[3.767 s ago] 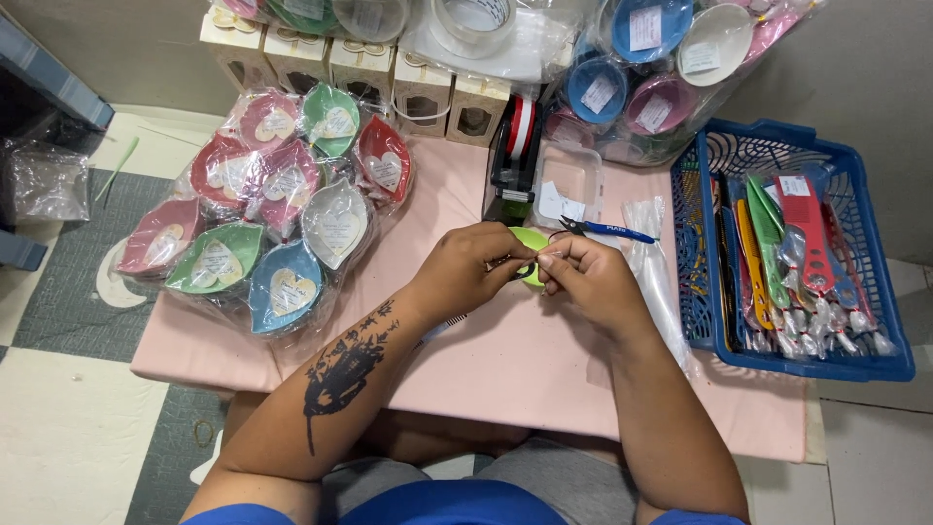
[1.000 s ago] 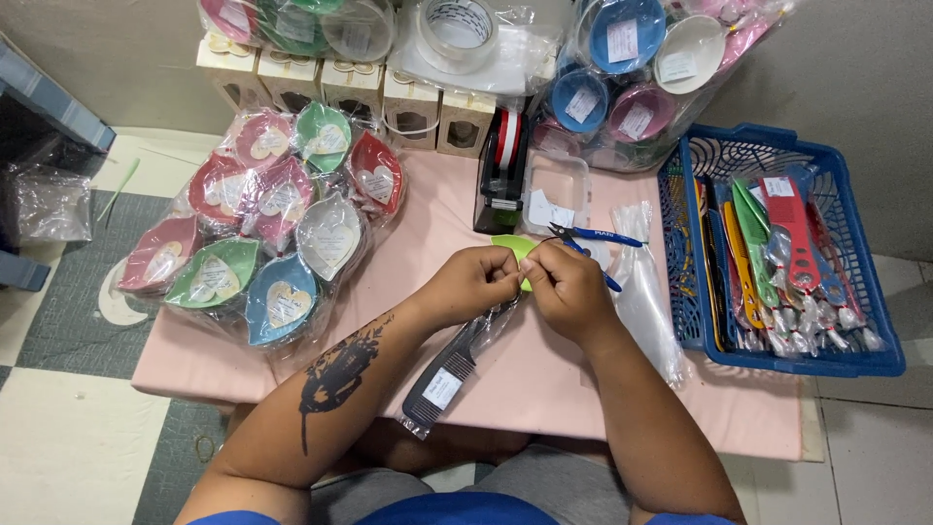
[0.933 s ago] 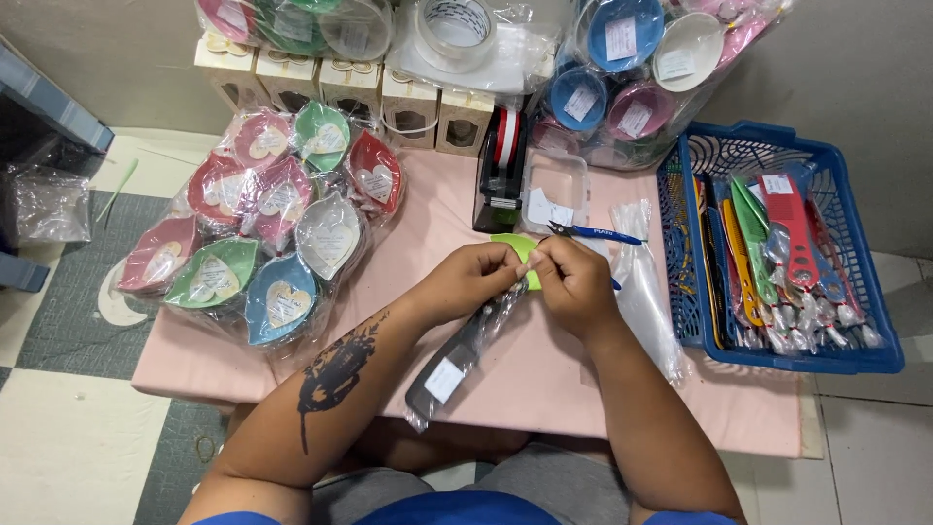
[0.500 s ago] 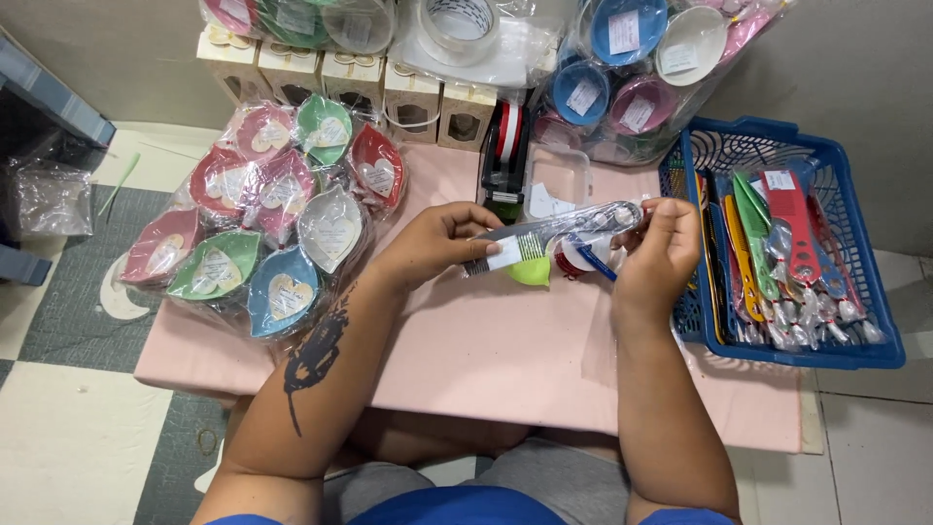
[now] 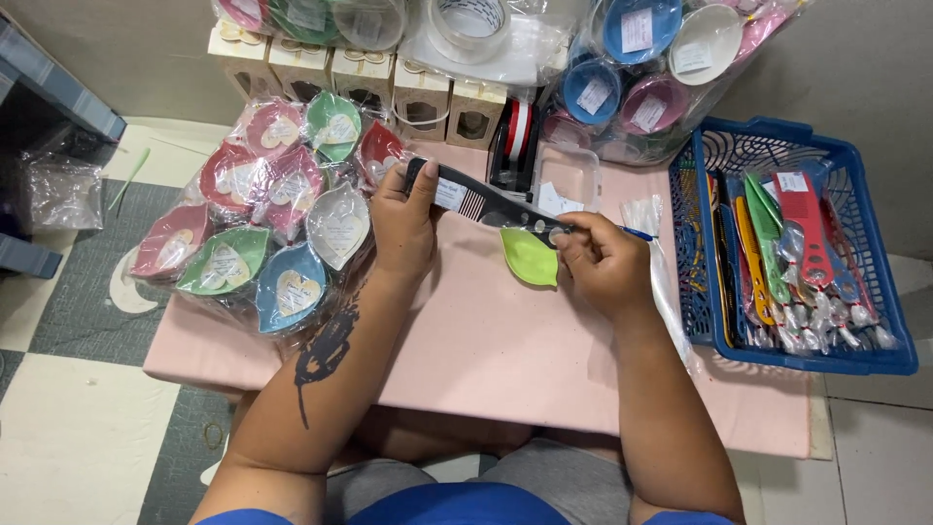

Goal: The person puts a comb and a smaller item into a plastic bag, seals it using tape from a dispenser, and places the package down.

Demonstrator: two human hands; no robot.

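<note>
A long black comb in a clear wrapper [image 5: 486, 201] is stretched level above the pink table [image 5: 486, 340]. My left hand [image 5: 406, 222] grips its left end. My right hand [image 5: 601, 262] pinches its right end. Under the comb, a small lime-green leaf-shaped dish [image 5: 531, 258] lies on the table beside my right hand.
A heap of wrapped leaf-shaped dishes [image 5: 272, 214] fills the table's left side. A blue basket [image 5: 880, 321] of coloured combs stands at the right. A tape dispenser [image 5: 515, 146], small cream boxes [image 5: 418, 97], wrapped round bowls [image 5: 632, 68] and a clear bag strip [image 5: 661, 262] line the back.
The wrapped comb has been lifted from near my lap and turned level between both hands. My left hand moved left and up, and my hands spread apart.
</note>
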